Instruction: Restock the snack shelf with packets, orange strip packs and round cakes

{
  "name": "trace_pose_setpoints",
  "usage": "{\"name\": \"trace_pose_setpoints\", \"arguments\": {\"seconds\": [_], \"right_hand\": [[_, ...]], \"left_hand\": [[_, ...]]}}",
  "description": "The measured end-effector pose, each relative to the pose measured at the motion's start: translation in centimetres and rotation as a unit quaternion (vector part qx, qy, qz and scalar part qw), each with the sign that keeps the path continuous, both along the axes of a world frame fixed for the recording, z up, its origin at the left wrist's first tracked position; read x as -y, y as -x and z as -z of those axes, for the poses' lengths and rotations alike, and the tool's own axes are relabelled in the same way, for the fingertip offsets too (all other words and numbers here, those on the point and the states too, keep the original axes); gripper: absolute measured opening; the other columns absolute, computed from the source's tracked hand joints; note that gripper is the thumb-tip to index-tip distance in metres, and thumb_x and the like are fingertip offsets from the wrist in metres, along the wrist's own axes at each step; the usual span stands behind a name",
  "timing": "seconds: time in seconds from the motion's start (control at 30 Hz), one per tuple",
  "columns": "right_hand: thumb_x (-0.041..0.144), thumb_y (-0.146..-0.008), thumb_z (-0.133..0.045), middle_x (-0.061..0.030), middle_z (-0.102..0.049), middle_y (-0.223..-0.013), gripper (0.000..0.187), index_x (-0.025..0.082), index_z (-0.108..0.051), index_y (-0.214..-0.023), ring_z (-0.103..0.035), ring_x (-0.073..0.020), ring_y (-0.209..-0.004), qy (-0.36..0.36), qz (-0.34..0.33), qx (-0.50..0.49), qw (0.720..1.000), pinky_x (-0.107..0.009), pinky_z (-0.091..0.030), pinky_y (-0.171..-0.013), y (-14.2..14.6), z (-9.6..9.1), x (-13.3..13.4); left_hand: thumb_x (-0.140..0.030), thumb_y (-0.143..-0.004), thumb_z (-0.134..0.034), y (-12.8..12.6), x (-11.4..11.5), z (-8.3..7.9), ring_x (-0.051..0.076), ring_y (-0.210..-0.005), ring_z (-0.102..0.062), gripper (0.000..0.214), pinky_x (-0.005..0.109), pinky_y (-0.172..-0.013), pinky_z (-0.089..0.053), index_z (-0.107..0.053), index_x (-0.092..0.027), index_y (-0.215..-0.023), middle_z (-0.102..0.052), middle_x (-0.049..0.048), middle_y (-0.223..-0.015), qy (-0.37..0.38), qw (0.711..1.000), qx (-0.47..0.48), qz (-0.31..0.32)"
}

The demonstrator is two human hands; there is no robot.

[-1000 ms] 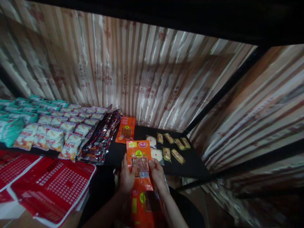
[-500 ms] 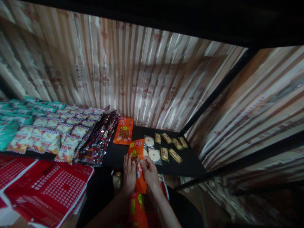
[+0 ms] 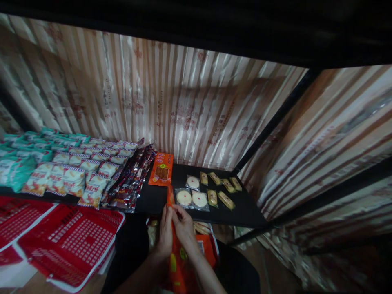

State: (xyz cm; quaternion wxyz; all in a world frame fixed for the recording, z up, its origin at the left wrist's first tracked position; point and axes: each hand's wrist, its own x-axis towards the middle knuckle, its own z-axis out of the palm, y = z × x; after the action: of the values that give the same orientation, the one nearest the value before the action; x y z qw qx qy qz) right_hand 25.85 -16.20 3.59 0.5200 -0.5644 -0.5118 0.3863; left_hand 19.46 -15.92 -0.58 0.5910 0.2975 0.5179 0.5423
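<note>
My left hand (image 3: pixel 165 230) and my right hand (image 3: pixel 183 226) are pressed together at the front edge of the black shelf (image 3: pixel 245 212). Both are closed on an orange snack packet (image 3: pixel 170 197), which stands edge-on between them so only a thin strip shows above the fingers. More orange packets (image 3: pixel 179 265) hang below my wrists. One orange packet (image 3: pixel 161 169) lies flat on the shelf, further back. Round white cakes in clear wrap (image 3: pixel 192 199) lie just beyond my fingertips.
Small yellow wrapped bars (image 3: pixel 221 188) sit right of the cakes. Dark foil packets (image 3: pixel 130 179), white-and-red snack bags (image 3: pixel 70 175) and teal bags (image 3: pixel 18 157) fill the shelf's left side. Red perforated baskets (image 3: pixel 70 241) lie lower left. Striped foil backs the shelf.
The orange packet faced me flat a second ago; it has turned edge-on between my hands, which have closed together. A second round cake that it covered now shows.
</note>
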Motion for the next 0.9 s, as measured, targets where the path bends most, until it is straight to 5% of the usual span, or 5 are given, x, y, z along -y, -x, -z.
{"name": "trace_pose_setpoints", "arguments": {"seconds": [0.23, 0.5, 0.8, 0.9], "right_hand": [[0.034, -0.081, -0.048, -0.0034, -0.063, -0.083, 0.026, 0.02, -0.069, -0.082, -0.057, -0.0148, -0.082, -0.031, -0.049, 0.053, 0.997, -0.024, -0.046, -0.076, 0.9, 0.0, 0.5], [0.023, -0.081, -0.046, -0.0053, -0.065, -0.1, 0.027, 0.022, -0.067, -0.097, -0.057, -0.0167, -0.098, -0.038, -0.105, 0.097, 0.989, -0.031, -0.041, -0.092, 1.3, 0.0, 0.7], [0.028, -0.078, -0.046, -0.0127, -0.061, -0.111, 0.034, 0.015, -0.062, -0.104, -0.054, -0.0224, -0.107, -0.053, 0.056, 0.205, 0.976, -0.038, -0.038, -0.097, -0.6, 1.8, -1.1], [0.033, -0.078, -0.047, -0.0132, -0.063, -0.109, 0.043, 0.012, -0.056, -0.115, -0.058, -0.0233, -0.102, -0.007, 0.044, 0.217, 0.975, -0.036, -0.042, -0.091, -1.5, 1.9, -1.8]], "left_hand": [[-0.048, -0.074, -0.057, 1.0, 0.8, -2.0, 0.022, -0.114, -0.051, 0.045, 0.03, -0.097, -0.038, -0.058, -0.017, -0.106, -0.06, 0.009, -0.115, 0.006, 0.999, 0.042, -0.03], [-0.043, -0.06, -0.065, 2.6, -0.8, -1.5, 0.02, -0.075, -0.064, 0.033, 0.029, -0.072, -0.048, -0.062, -0.014, -0.075, -0.068, 0.0056, -0.076, 0.014, 0.991, 0.121, -0.05], [-0.03, -0.072, -0.062, 4.5, -2.4, -3.1, 0.017, -0.06, -0.065, 0.017, 0.028, -0.061, -0.051, -0.059, -0.014, -0.077, -0.067, 0.0032, -0.065, 0.094, 0.984, 0.147, -0.042], [-0.03, -0.074, -0.062, 5.0, -3.4, -3.9, 0.018, -0.064, -0.066, 0.015, 0.029, -0.064, -0.052, -0.06, -0.015, -0.077, -0.068, 0.0046, -0.069, 0.103, 0.988, 0.111, -0.024]]}}
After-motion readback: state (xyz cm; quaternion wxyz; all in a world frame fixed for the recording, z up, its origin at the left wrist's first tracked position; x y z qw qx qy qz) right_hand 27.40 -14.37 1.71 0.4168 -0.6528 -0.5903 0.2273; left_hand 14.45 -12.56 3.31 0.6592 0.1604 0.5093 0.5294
